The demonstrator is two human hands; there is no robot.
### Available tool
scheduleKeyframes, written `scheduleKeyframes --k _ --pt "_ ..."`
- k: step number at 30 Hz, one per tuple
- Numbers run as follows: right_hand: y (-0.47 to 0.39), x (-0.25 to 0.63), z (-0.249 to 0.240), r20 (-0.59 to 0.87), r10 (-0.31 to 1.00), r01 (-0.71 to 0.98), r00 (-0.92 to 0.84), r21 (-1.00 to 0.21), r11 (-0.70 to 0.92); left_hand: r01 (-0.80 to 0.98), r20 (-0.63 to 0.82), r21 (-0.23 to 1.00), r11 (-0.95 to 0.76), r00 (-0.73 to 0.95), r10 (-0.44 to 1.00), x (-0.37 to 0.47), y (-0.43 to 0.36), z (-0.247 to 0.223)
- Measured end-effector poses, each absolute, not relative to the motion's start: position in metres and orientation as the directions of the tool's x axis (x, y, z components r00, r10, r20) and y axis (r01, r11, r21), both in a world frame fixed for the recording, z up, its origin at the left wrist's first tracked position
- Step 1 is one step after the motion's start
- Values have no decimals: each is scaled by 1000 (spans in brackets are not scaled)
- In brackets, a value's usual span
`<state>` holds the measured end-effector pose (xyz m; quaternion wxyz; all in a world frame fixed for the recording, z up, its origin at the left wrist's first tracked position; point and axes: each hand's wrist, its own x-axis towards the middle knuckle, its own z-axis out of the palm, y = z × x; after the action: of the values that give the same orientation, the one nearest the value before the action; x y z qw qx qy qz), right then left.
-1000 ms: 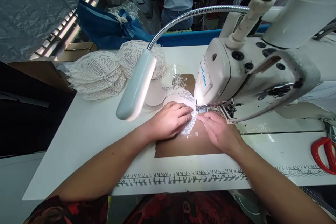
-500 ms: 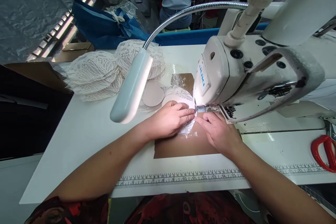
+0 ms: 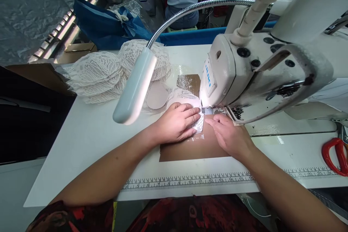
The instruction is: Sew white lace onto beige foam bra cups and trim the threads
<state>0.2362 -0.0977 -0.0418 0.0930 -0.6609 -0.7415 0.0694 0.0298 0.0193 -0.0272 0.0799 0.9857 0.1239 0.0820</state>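
Left hand [image 3: 176, 123]: yours, spread flat on white lace-patterned fabric [image 3: 185, 96].
Right hand [image 3: 231, 134]: yours, narrowly curled (any grip, I cannot tell) over flat brown sheet [image 3: 190, 151].

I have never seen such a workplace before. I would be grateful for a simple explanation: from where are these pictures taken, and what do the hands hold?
All come from one camera on a person's head, looking forward and down at two bare hands. The big white device is a sewing machine; a lamp on a bendable metal neck hangs beside it. The left hand lies flat over a white patterned piece. The right hand is near that piece's edge; I cannot tell whether it touches. On the white table are a brown sheet, stacked lacy pieces and a printed ruler scale.
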Motion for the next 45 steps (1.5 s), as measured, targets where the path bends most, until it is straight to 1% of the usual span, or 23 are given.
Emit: scheduleKeyframes --k 5,11,16,19,23,26,29,32,35,39,41,43,45 --pt "-101 239 -39 118 973 943 -197 -248 221 229 145 282 -932 950 277 27 16 -24" --pt "-102 240 -39 164 958 930 -233 -252 269 262 135 302 -917 940 313 31 12 -26" --pt "-102 241 -43 254 928 898 -272 -279 339 258 131 360 -897 938 322 31 13 -26" --pt "-102 240 -44 284 919 888 -275 -292 356 260 116 401 -879 937 330 29 14 -25" --pt "-102 238 -41 275 933 891 -232 -324 317 257 100 457 -852 936 336 29 15 -23" --pt "-102 237 -39 288 935 890 -208 -340 303 249 100 471 -846 938 332 29 16 -23" --pt "-101 234 -39 301 907 868 -296 -312 387 251 98 453 -856 940 328 29 16 -25" --pt "-100 233 -40 253 886 859 -388 -249 447 251 95 464 -849 939 330 29 15 -25" --pt "-100 233 -41 234 881 861 -411 -219 460 261 89 512 -818 931 353 29 16 -22" --pt "-103 234 -41 241 876 853 -418 -226 470 262 90 601 -755 916 391 28 18 -18" --pt "-104 234 -40 241 873 851 -424 -225 475 251 89 621 -743 919 385 27 19 -17" --pt "-105 235 -39 238 873 851 -425 -224 475 239 88 606 -759 928 362 26 18 -19" --pt "-106 235 -39 233 872 848 -431 -225 480 227 86 554 -801 941 327 25 18 -22"
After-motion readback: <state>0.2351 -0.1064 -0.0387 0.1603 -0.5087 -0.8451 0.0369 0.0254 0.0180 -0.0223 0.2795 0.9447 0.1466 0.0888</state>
